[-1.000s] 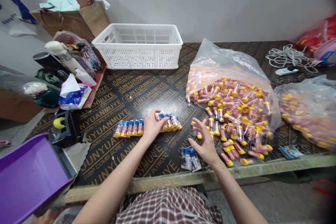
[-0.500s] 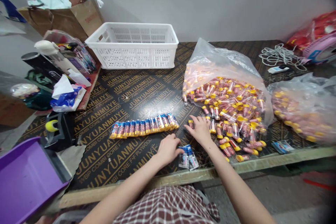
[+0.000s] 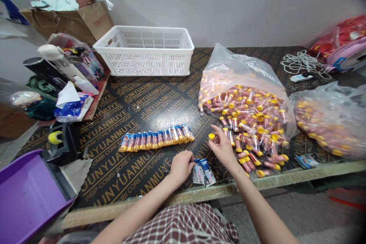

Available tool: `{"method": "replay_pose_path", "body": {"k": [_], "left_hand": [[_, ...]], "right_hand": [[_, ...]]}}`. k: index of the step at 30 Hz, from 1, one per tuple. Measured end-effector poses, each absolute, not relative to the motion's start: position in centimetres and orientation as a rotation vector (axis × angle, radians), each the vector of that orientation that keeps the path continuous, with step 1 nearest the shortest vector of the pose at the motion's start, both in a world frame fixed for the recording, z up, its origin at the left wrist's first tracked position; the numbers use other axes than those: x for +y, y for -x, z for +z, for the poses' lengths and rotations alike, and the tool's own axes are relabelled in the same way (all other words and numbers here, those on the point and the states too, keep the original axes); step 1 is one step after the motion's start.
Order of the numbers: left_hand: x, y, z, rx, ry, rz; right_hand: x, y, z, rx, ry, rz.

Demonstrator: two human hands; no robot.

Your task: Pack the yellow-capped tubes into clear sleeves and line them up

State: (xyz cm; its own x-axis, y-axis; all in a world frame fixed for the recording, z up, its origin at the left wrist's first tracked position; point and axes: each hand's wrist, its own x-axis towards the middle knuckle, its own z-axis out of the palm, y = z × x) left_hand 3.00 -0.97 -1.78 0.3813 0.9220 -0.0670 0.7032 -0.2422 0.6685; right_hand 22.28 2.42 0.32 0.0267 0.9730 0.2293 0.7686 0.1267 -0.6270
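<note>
My right hand (image 3: 221, 147) holds a small clear tube with a yellow cap (image 3: 212, 137), lifted just left of the loose pile of yellow-capped tubes (image 3: 251, 137) spilling from a clear plastic bag (image 3: 243, 68). My left hand (image 3: 180, 165) pinches the edge of a small stack of blue-printed plastic sleeves (image 3: 203, 170) near the table's front edge. Behind both hands, a row of tubes packed in blue sleeves (image 3: 156, 138) lies flat on the dark plywood table (image 3: 143, 103).
A white slotted basket (image 3: 145, 50) stands at the back. A second bag of tubes (image 3: 328, 122) lies at the right, with coiled white cord (image 3: 303, 62) behind it. A tape dispenser (image 3: 61, 139), purple tray (image 3: 25, 194) and cluttered boxes (image 3: 71, 23) fill the left.
My left hand left the packed row and came down to the stack of sleeves. My right hand reached into the loose pile and lifted out one yellow-capped tube.
</note>
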Motion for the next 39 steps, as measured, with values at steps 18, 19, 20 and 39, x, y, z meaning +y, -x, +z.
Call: {"method": "replay_pose_path", "body": {"k": [18, 19, 20, 39], "left_hand": [[-1.7, 0.0, -1.4, 1.403, -1.49, 0.723], [-1.5, 0.1, -1.2, 1.377, -1.368, 0.772], [-1.3, 0.2, -1.0, 1.347, -1.252, 0.822], [2.8, 1.1, 3.8, 1.111, -0.313, 1.221]], "right_hand": [[-1.7, -20.0, 3.7, -1.495, 1.438, 0.648], [-1.9, -19.8, 3.8, -1.472, 1.403, 0.671], [-2.1, -19.6, 3.8, -1.452, 1.366, 0.699], [-3.9, -16.9, 3.9, -1.53, 1.234, 0.591]]}}
